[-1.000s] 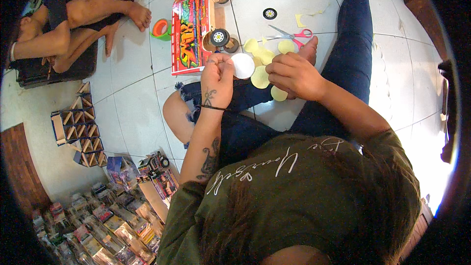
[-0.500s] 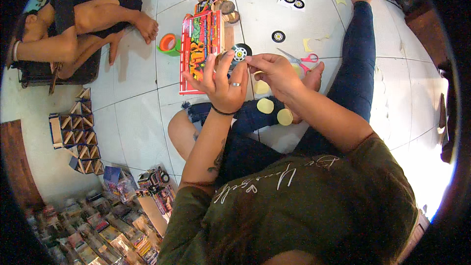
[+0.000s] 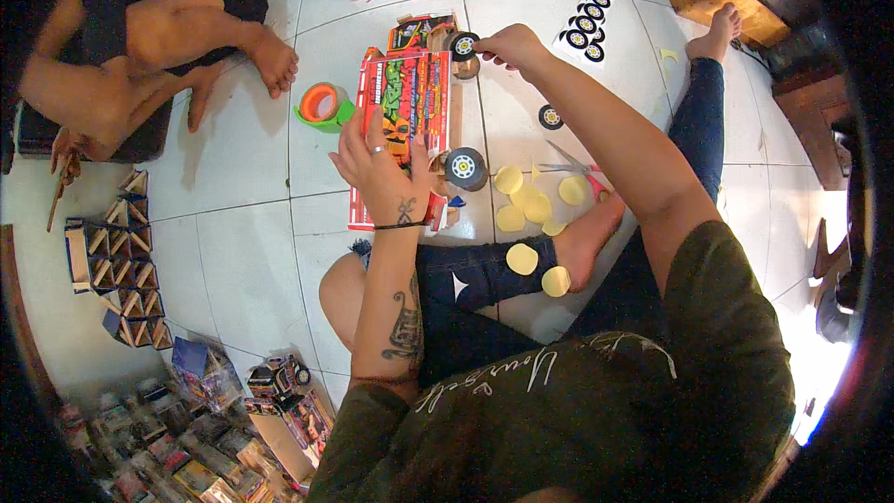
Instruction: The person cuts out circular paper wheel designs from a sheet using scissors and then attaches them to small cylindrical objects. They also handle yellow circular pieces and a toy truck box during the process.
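Note:
A toy truck (image 3: 402, 84) with a red, brightly printed body lies on the tiled floor before me. My left hand (image 3: 386, 177) rests on its near half, fingers spread over the printed side. At the truck's far end, my right hand (image 3: 512, 48) pinches the edge of a round black-and-white wheel sticker (image 3: 464, 46) against a wheel. Part of that wheel's brown rim shows beneath the sticker. The near wheel (image 3: 466, 169) has a similar printed face on it. A loose wheel sticker (image 3: 550, 116) lies to the right, under my right forearm's far side.
A green and orange tape roll (image 3: 324, 107) stands left of the truck. Scissors (image 3: 577, 168) and pale yellow paper discs (image 3: 531, 203) lie by my foot. A sheet of wheel stickers (image 3: 587, 28) is farther off. Another person's foot (image 3: 270, 58) is at far left.
My hands have parted. The left came down onto the truck; the right carried the sticker to the far wheel. The near wheel, hidden before, now shows its printed face.

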A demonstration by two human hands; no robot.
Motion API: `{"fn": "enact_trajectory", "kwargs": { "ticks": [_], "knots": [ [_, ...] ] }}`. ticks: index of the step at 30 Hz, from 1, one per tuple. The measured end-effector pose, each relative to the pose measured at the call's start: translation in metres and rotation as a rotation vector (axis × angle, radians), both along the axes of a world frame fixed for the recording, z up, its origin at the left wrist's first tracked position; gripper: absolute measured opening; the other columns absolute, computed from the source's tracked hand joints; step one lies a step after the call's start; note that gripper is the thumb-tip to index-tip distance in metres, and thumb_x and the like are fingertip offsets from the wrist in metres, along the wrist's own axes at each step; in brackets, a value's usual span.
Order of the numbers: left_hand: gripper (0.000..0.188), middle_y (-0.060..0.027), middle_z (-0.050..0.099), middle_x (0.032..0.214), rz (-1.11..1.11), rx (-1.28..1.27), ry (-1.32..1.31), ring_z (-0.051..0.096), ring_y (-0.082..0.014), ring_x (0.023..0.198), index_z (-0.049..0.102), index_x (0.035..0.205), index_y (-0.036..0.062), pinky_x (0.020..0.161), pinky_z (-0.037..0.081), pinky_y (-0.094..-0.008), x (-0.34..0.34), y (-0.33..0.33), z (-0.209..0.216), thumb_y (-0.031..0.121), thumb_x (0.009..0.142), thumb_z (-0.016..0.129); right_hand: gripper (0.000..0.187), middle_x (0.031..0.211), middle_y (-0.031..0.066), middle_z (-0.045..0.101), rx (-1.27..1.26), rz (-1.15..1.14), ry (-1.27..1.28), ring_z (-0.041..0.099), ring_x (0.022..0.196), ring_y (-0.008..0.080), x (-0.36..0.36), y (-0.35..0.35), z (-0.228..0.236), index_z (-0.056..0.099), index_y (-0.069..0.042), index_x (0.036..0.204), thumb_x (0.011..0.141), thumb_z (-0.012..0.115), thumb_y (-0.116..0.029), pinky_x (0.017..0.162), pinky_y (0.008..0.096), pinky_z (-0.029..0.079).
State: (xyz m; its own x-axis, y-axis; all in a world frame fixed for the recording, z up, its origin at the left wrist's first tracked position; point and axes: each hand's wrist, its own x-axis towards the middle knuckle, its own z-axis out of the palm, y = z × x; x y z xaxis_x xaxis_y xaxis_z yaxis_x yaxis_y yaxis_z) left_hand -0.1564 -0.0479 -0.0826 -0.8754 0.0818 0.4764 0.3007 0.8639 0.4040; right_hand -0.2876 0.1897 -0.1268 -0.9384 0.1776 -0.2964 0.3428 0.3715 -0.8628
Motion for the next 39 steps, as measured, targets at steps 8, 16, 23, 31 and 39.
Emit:
{"fn": "enact_trajectory", "kwargs": {
  "ticks": [8, 16, 23, 31, 39],
  "knots": [
    [0.062, -0.0199, 0.027, 0.136, 0.060, -0.185, -0.280, 0.021, -0.0368, 0.129, 0.042, 0.128, 0.0055, 0.101, 0.011, -0.0644, -0.003, 0.002, -0.018, 0.043, 0.079, 0.054, 0.028, 0.054, 0.0039, 0.056, 0.194, -0.004, -0.051, 0.044, 0.042, 0.0104, -0.022, -0.010, -0.011, 0.061, -0.004, 0.056, 0.067, 0.069, -0.029, 0.037, 0.0247, 0.033],
    [0.062, -0.0180, 0.027, 0.137, 0.068, -0.209, -0.310, 0.020, -0.0365, 0.130, 0.042, 0.129, 0.0079, 0.101, 0.010, -0.0639, -0.004, 0.003, -0.018, 0.041, 0.078, 0.055, 0.037, 0.065, 0.0106, 0.064, 0.288, -0.009, -0.103, 0.062, 0.059, 0.0187, -0.021, -0.009, -0.003, 0.068, -0.003, 0.064, 0.059, 0.071, -0.040, 0.057, 0.0300, 0.049],
    [0.063, -0.0176, 0.027, 0.138, 0.063, -0.207, -0.307, 0.020, -0.0367, 0.130, 0.042, 0.128, 0.0080, 0.102, 0.010, -0.0632, -0.004, 0.003, -0.019, 0.041, 0.077, 0.056, 0.040, 0.073, 0.0147, 0.065, 0.328, 0.003, -0.089, 0.064, 0.067, 0.0234, -0.025, -0.007, -0.006, 0.069, -0.003, 0.067, 0.058, 0.072, -0.042, 0.063, 0.0333, 0.050],
    [0.063, -0.0175, 0.026, 0.138, 0.066, -0.219, -0.308, 0.019, -0.0365, 0.130, 0.041, 0.129, 0.0083, 0.102, 0.009, -0.0629, -0.004, 0.003, -0.019, 0.041, 0.077, 0.056, 0.045, 0.077, 0.0175, 0.065, 0.392, 0.021, -0.109, 0.064, 0.071, 0.0253, -0.023, -0.009, 0.003, 0.068, 0.000, 0.071, 0.059, 0.072, -0.043, 0.065, 0.0349, 0.051],
    [0.064, -0.0180, 0.026, 0.138, 0.064, -0.216, -0.316, 0.019, -0.0362, 0.130, 0.041, 0.129, 0.0079, 0.102, 0.009, -0.0633, -0.004, 0.003, -0.019, 0.042, 0.077, 0.056, 0.034, 0.056, 0.0060, 0.059, 0.471, 0.013, -0.053, 0.055, 0.049, 0.0151, -0.024, -0.011, 0.000, 0.065, -0.004, 0.060, 0.063, 0.067, -0.038, 0.047, 0.0292, 0.043]
  ]
}}
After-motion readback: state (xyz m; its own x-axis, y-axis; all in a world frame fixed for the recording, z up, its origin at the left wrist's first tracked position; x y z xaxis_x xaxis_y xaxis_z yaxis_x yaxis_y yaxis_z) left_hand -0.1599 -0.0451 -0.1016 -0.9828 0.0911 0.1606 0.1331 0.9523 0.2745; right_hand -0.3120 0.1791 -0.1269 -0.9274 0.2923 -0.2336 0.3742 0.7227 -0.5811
